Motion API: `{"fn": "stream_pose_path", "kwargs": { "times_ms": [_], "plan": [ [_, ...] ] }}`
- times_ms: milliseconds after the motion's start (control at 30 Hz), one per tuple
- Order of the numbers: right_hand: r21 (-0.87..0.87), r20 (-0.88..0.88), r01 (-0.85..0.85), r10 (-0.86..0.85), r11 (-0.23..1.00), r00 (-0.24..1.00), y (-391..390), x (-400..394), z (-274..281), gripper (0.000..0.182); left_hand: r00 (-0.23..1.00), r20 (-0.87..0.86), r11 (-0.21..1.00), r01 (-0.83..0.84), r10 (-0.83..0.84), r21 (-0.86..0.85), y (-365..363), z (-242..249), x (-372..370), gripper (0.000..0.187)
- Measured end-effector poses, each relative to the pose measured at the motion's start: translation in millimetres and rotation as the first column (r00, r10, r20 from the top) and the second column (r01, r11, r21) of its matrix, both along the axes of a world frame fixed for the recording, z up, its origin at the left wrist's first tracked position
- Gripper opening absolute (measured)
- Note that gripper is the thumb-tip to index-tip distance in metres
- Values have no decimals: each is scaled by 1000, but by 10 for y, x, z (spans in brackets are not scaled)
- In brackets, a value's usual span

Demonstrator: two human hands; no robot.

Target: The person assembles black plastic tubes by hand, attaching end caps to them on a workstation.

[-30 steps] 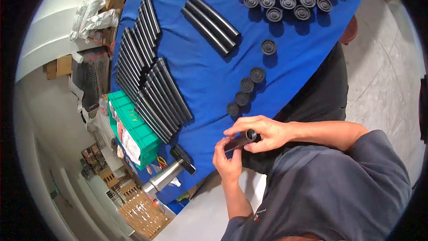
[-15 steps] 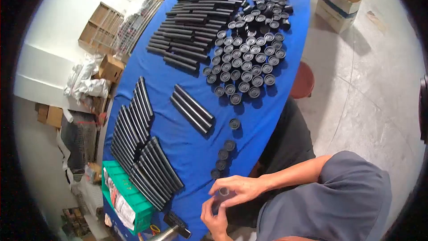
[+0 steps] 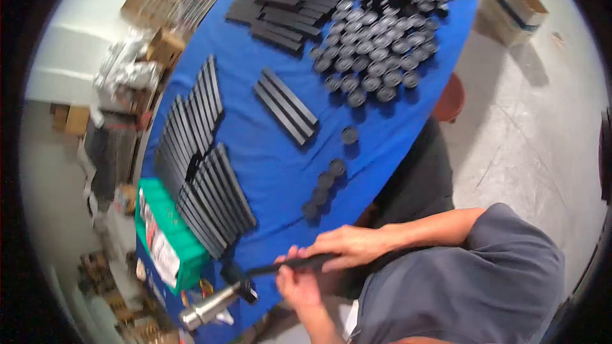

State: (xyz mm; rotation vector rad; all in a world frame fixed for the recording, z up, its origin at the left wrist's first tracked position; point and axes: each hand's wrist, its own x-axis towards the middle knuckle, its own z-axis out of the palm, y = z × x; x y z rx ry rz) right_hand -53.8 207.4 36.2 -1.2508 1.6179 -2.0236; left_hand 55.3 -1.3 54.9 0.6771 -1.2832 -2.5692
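Note:
Both my hands are closed round a slim black tube (image 3: 264,270) at the table's near edge. My right hand (image 3: 350,245) grips it from above at the body end. Fingers of my left hand (image 3: 299,286) curl round it from below, further along. The tube's far end overlaps a black block (image 3: 241,281) beside a shiny metal cylinder (image 3: 207,309). Just beyond my hands lies a short row of round black caps (image 3: 325,181) on the blue cloth (image 3: 268,181). Motion blurs the hands and tube somewhat.
Rows of black tubes (image 3: 217,207) lie near a green crate (image 3: 197,261). Three tubes (image 3: 287,107) lie mid-table, with more tubes (image 3: 277,32) at the far end. A large cluster of round caps (image 3: 376,48) stands beside those. On the floor are a red bucket (image 3: 451,99) and a carton (image 3: 510,16).
The dark tube, earlier seen nearly end-on between my hands, now points left toward the black block. My right hand lies along it. The view has tilted, so the table's things sit higher.

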Motion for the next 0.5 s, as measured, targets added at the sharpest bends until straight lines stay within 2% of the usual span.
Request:
{"fn": "stream_pose_path", "kwargs": {
  "times_ms": [33, 67, 133, 167, 200, 233, 267, 333, 367, 400, 433, 500],
  "plan": [
    [48, 7, 38, -39, 998, 999, -1, 9, -11, 43, 998, 62, 1000, -8, 8, 10, 99, -24, 3, 36],
    [10, 42, 94, -95, 995, 995, -23, 24, -58, 34, 989, 146, 1000, -7, 5, 10, 97, -101, 46, 37],
    [101, 53, 89, -95, 991, 994, 65, -14, -40, 29, 938, 347, 968, 83, 4, -236, 194, -14, 29, 45],
    [61, 87, 114, -119, 992, 989, 56, -16, -78, 29, 947, 317, 939, 146, -42, -311, 219, -9, 53, 41],
    [109, 158, 79, -96, 991, 983, 87, -43, -51, 29, 960, 278, 868, 153, -19, -473, 207, -37, 121, 35],
    [162, 227, 41, -77, 986, 971, 113, -65, -17, 28, 972, 236, 774, 157, -10, -614, 184, -58, 192, 30],
    [158, 206, 63, -95, 986, 974, 103, -87, -33, 28, 971, 234, 607, 161, 42, -778, 186, -4, 233, 22],
    [206, 195, 56, -97, 977, 976, 103, -135, -17, 29, 995, 18, 203, 38, -97, -978, 120, 51, 134, 29],
    [207, 199, 60, -102, 977, 975, 102, -147, -32, 29, 977, -63, -3, -65, -203, -998, 137, 83, 10, 34],
    [209, 202, 64, -108, 976, 973, 96, -148, -51, 30, 969, -61, -91, -85, -238, -992, 194, 131, -121, 49],
    [211, 209, 66, -111, 975, 972, 86, -138, -72, 30, 971, 24, -172, -18, -238, -985, 289, 218, -235, 52],
    [234, 192, 17, -63, 972, 979, 98, -161, -78, 39, 961, 87, -135, 53, -262, -989, 309, 125, -326, 49]
  ]
}}
